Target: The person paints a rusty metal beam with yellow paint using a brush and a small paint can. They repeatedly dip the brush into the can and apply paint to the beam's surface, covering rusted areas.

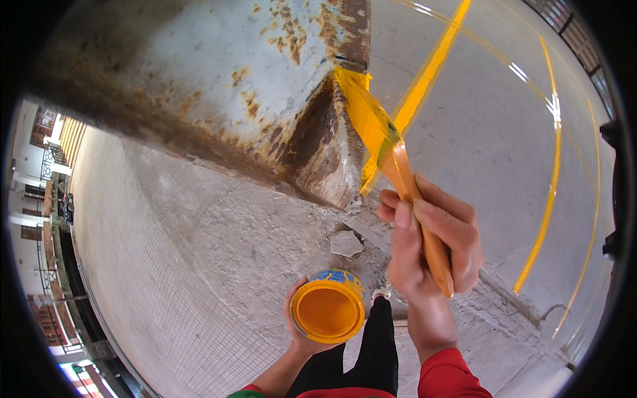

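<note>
My right hand (438, 239) is closed around the wooden handle of a paintbrush (401, 166). Yellow paint covers its bristles, and their tip touches the edge of a rusty, white-coated metal column (219, 73), just above a triangular gusset (325, 146) at its base. Fresh yellow shows where bristles and metal meet. Lower down, my left hand (302, 325) grips an open paint can (328, 310) from its left side, the mouth tilted toward me. Orange-yellow paint is inside, and drips run over the can's blue label.
Yellow lines (424, 79) mark the smooth grey floor on the right. Rough concrete (199, 205) with a broken chip (346, 243) lies below the column, beside a raised concrete edge (511, 298). Buildings and railings (43, 219) stand far left.
</note>
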A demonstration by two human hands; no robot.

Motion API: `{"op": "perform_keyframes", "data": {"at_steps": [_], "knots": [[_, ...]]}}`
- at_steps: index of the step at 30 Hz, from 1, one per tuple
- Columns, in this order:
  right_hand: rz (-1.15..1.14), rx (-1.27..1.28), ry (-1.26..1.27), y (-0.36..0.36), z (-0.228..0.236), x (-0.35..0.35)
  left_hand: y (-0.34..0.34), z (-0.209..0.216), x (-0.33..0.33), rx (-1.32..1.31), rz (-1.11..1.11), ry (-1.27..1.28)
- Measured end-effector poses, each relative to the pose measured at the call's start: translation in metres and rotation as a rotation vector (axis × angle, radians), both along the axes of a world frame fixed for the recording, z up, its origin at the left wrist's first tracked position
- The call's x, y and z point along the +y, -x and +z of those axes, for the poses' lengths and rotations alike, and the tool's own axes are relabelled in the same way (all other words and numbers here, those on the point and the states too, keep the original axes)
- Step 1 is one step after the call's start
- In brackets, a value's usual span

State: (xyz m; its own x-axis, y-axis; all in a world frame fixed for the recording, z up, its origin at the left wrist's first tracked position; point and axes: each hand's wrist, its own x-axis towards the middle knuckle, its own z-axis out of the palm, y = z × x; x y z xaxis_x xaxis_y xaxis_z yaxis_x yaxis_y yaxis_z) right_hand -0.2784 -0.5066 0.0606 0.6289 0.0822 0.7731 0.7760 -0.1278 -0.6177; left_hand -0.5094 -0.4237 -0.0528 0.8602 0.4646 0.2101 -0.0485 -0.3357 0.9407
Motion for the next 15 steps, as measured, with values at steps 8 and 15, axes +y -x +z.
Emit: {"op": "perform_keyframes", "data": {"at_steps": [8,15], "knots": [[-0.006,-0.032,-0.098,-0.016,-0.008,0.013,-0.004,0.004,0.0,-0.023,-0.028,0.018],[-0.017,-0.043,-0.062,-0.017,-0.008,0.012,-0.007,0.007,-0.001,-0.012,-0.008,-0.008]]}}
